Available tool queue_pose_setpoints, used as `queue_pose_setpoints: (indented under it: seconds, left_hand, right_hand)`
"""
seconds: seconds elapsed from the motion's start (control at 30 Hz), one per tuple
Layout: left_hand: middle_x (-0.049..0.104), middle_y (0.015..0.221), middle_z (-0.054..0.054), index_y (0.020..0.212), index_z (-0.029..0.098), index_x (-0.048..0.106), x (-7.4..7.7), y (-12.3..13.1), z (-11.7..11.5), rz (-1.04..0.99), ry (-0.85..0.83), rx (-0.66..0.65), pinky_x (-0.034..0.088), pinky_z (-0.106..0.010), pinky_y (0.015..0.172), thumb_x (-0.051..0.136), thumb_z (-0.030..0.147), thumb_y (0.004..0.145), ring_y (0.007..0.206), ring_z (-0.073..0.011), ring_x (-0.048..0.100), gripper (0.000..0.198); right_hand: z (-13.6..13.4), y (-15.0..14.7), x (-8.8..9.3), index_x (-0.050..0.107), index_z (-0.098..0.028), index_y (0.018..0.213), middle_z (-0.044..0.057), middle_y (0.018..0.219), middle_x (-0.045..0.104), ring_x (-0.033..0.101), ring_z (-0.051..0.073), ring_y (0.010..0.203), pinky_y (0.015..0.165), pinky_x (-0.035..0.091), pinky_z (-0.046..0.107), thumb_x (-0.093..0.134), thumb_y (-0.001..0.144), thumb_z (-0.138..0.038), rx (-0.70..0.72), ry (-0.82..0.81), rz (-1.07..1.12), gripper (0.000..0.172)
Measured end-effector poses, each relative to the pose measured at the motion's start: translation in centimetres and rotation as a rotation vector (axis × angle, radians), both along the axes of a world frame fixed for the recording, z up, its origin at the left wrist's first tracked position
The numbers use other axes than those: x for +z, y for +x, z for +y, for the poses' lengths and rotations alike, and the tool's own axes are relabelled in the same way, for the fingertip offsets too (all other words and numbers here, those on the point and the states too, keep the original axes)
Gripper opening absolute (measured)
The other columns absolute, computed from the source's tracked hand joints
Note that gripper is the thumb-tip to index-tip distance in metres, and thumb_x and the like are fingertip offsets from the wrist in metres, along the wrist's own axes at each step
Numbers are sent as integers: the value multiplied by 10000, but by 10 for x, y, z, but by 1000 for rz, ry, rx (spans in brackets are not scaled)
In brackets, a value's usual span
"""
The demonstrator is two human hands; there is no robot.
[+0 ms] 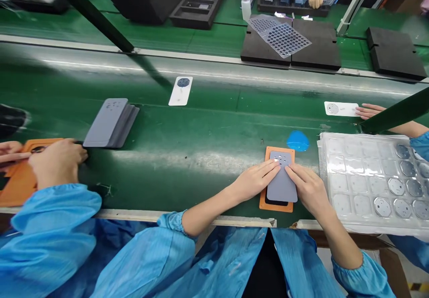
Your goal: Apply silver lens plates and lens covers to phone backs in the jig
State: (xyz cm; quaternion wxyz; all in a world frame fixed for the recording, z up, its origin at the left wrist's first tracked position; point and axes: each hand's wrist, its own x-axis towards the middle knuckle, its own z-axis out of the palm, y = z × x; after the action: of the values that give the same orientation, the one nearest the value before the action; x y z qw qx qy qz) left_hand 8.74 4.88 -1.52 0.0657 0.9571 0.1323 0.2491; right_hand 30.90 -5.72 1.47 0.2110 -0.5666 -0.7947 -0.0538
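Observation:
A grey plate (281, 184) with small holes near its top lies on an orange frame (284, 207), tilted slightly against it, with a black strip showing at its lower left edge. My left hand (256, 179) rests its fingertips on the plate's upper left edge. On the upper right edge lie the fingertips of my right hand (310, 188). Just beyond the frame is a blue round piece (298, 141). To the right stands a clear compartment tray (355, 184) with round discs in several pockets.
A stack of grey plates (107, 123) lies left. White cards (181, 91) lie farther back, one under a co-worker's hand. Another co-worker's hands (56, 161) work at an orange fixture (20, 186). Black foam blocks (315, 48) and a bottle (246, 7) stand across the line.

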Motion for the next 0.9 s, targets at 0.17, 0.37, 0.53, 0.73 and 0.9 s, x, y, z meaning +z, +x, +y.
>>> queue_pose_setpoints:
  seconds: [0.17,0.37,0.53,0.73,0.9]
  left_hand:
    - [679,1268,-170,1209,106,612,4,3,6,91,9,42,547,-416,1050,418,113,1008,1243,-264,635,280]
    - [496,1490,-209,1241,102,591,12,7,11,367,-47,21,402,-490,1168,483,109,919,1421,-325,453,339]
    - [447,1515,-241,1359,68,523,15,7,10,429,-67,1,327,-520,1200,534,152,887,1452,-367,388,480]
    - [428,1527,-255,1402,57,493,10,2,2,420,-69,20,309,-537,1200,520,122,888,1464,-369,369,519]
    - [486,1478,-258,1369,39,519,7,-5,-10,348,-23,38,350,-508,1189,480,96,913,1406,-355,458,461]
  right_hand:
    - [4,6,-9,672,-152,1229,98,1223,722,667,239,1139,984,533,379,456,975,-37,27,8,-49,353]
    - [7,2,-18,565,-78,1384,150,1442,581,513,288,1364,1114,436,449,404,943,-29,38,-148,-206,472]
    - [7,-6,-12,441,-17,1480,194,1557,435,382,321,1462,1187,345,500,427,871,-73,34,-282,-263,611]
    - [-1,-8,-6,414,8,1490,209,1556,430,382,332,1458,1216,308,510,454,861,-111,51,-301,-297,642]
    - [-11,-7,-5,415,3,1490,207,1549,441,392,325,1454,1216,313,514,435,877,-125,54,-306,-292,626]
